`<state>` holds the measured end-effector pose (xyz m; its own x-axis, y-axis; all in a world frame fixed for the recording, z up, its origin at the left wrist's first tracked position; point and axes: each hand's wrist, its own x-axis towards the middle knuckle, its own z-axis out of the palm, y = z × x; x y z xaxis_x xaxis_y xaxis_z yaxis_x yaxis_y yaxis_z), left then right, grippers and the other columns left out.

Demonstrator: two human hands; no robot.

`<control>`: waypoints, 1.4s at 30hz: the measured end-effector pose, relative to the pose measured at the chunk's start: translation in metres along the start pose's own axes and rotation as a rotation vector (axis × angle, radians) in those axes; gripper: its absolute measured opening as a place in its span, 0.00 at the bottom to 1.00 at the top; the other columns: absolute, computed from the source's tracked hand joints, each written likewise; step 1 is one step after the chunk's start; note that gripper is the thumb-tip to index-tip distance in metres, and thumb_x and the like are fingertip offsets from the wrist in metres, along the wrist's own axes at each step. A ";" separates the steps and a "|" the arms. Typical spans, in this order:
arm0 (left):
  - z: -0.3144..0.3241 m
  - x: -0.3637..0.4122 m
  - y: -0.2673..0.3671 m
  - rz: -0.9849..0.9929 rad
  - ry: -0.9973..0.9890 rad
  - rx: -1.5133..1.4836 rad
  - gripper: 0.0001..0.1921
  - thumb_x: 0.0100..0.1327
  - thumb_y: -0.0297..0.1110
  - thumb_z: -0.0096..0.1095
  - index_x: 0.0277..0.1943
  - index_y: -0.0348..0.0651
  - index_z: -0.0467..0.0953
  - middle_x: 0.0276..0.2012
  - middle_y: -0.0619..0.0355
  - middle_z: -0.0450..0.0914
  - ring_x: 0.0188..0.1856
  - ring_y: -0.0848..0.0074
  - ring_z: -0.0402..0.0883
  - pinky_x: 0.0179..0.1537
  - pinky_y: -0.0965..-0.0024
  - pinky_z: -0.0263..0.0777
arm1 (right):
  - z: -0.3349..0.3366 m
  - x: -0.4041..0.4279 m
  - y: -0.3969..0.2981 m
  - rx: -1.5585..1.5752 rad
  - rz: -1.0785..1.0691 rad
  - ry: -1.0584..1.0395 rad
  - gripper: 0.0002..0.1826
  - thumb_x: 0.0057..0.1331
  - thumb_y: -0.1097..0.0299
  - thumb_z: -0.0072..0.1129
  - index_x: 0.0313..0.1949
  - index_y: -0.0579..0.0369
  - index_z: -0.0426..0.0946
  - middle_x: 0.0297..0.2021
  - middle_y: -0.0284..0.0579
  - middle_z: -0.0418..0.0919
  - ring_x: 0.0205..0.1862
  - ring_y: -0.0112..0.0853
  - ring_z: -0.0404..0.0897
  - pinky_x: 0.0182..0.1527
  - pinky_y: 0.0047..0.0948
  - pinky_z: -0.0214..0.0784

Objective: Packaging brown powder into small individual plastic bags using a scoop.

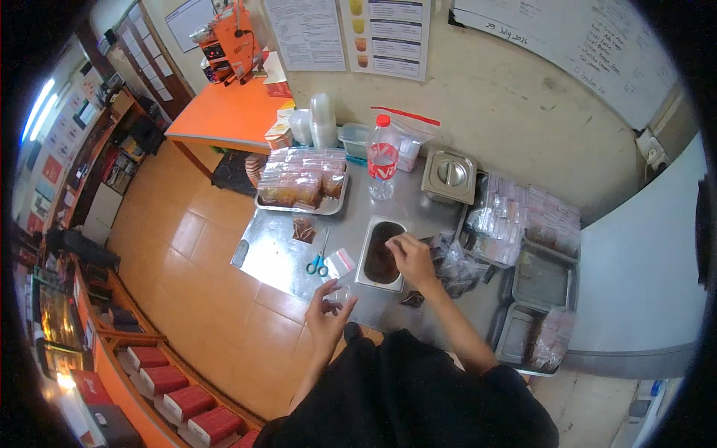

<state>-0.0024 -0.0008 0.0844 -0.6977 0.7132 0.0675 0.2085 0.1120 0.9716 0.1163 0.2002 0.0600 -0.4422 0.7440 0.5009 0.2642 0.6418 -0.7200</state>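
My left hand [326, 316] holds a small clear plastic cup [340, 293] between thumb and fingers at the front edge of the steel table [283, 259]. Over a rectangular metal pan [362, 263] of dark brown contents [382, 260] is my right hand [413, 260], its fingertips pinched together. Whether something small sits in that pinch cannot be made out. Left of the pan lie blue-handled scissors [317, 266] and a white zip bag with a red strip [340, 262]. A small filled bag [303, 229] rests farther back.
A tray of filled zip bags [302, 182], a red-capped plastic bottle [382, 159] and a lidded steel container [449, 175] stand at the back. Crumpled clear plastic [456, 263] lies right of the pan. Metal trays [543, 277] line the right side, several holding bags [498, 218].
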 end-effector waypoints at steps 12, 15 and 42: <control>0.008 -0.001 -0.015 -0.030 -0.136 0.032 0.25 0.49 0.26 0.76 0.50 0.36 0.74 0.42 0.53 0.80 0.27 0.83 0.76 0.29 0.82 0.68 | -0.013 -0.011 0.006 0.109 -0.138 -0.450 0.10 0.64 0.68 0.56 0.35 0.63 0.75 0.32 0.50 0.76 0.35 0.46 0.78 0.38 0.37 0.71; 0.011 -0.002 -0.009 -0.050 -0.148 0.000 0.27 0.50 0.26 0.76 0.53 0.38 0.71 0.41 0.53 0.80 0.28 0.83 0.76 0.29 0.81 0.68 | -0.017 -0.020 0.007 0.173 -0.059 -0.426 0.11 0.66 0.66 0.56 0.34 0.64 0.76 0.31 0.50 0.77 0.34 0.45 0.78 0.36 0.35 0.70; 0.003 0.002 -0.030 -0.089 -0.199 -0.008 0.11 0.50 0.24 0.75 0.30 0.36 0.74 0.42 0.50 0.79 0.37 0.80 0.79 0.34 0.78 0.72 | -0.012 -0.006 0.008 0.084 -0.205 -0.328 0.06 0.64 0.71 0.55 0.35 0.62 0.77 0.30 0.47 0.77 0.33 0.42 0.79 0.36 0.34 0.71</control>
<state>-0.0081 -0.0009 0.0550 -0.5640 0.8233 -0.0635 0.1465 0.1754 0.9735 0.1315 0.2033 0.0570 -0.7326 0.4943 0.4679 0.0769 0.7432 -0.6647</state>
